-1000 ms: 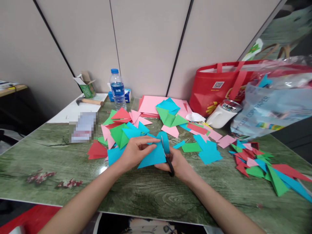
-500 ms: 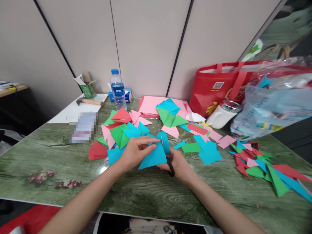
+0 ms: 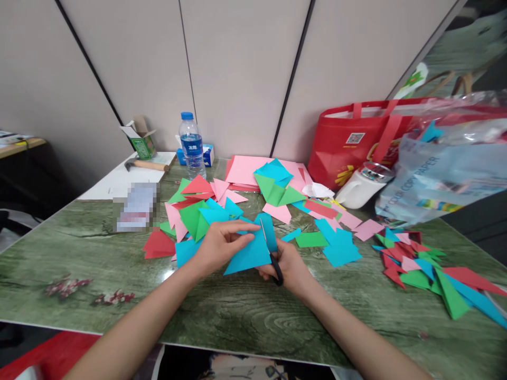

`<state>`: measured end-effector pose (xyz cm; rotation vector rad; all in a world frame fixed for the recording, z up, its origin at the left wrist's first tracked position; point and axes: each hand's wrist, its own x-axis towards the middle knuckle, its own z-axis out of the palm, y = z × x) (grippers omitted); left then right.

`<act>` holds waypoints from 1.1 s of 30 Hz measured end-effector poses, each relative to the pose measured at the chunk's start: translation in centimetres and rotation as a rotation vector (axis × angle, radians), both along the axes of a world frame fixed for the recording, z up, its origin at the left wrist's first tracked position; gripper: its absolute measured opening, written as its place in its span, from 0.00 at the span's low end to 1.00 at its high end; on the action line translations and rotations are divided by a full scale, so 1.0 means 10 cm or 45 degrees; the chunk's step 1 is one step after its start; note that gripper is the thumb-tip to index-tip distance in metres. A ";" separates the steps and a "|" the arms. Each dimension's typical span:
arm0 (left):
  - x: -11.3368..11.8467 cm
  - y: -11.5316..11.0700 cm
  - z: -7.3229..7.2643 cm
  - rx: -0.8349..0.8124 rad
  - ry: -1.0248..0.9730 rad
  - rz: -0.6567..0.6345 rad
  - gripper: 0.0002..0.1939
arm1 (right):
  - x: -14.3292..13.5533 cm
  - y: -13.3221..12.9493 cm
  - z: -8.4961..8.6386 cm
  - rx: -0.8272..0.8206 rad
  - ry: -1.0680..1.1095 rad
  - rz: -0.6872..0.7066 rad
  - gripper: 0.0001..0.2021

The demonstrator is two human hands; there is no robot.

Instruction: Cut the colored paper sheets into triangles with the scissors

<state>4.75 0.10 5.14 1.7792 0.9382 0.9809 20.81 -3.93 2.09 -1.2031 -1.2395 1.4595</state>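
A sheet of blue paper [image 3: 250,255] is pinched between the thumb and fingers of my left hand [image 3: 225,244]. My right hand [image 3: 291,264] grips a pair of scissors [image 3: 277,270] by its black handles. The blade lies across the blue paper, with a strip of it standing off to the right of the cut. Behind and left of my left hand lie cut pieces in green [image 3: 195,219], red [image 3: 159,244], pink and blue. Right of my right hand are a blue stack of pieces [image 3: 341,248] and a green piece [image 3: 311,239].
Along the back stand a water bottle [image 3: 192,150], a tissue box [image 3: 208,154], pink sheets [image 3: 247,170], a red bag [image 3: 336,140] and a white mug [image 3: 358,190]. A hammer [image 3: 147,165] lies at the left. Paper scraps [image 3: 415,264] are heaped at the right.
The scissors' blades have swung slightly, and the blue strip beside them has shifted a little. My left hand holds the paper in nearly the same place.
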 end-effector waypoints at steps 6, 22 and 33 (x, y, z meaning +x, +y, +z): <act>-0.01 0.00 -0.02 -0.025 -0.008 -0.064 0.10 | 0.01 0.04 -0.07 0.178 0.064 -0.051 0.25; 0.00 0.00 -0.07 -0.044 0.087 -0.079 0.12 | 0.01 0.04 -0.13 0.230 0.086 -0.108 0.26; 0.00 0.00 -0.08 -0.097 0.095 -0.083 0.13 | 0.04 0.04 -0.14 0.156 -0.163 -0.051 0.11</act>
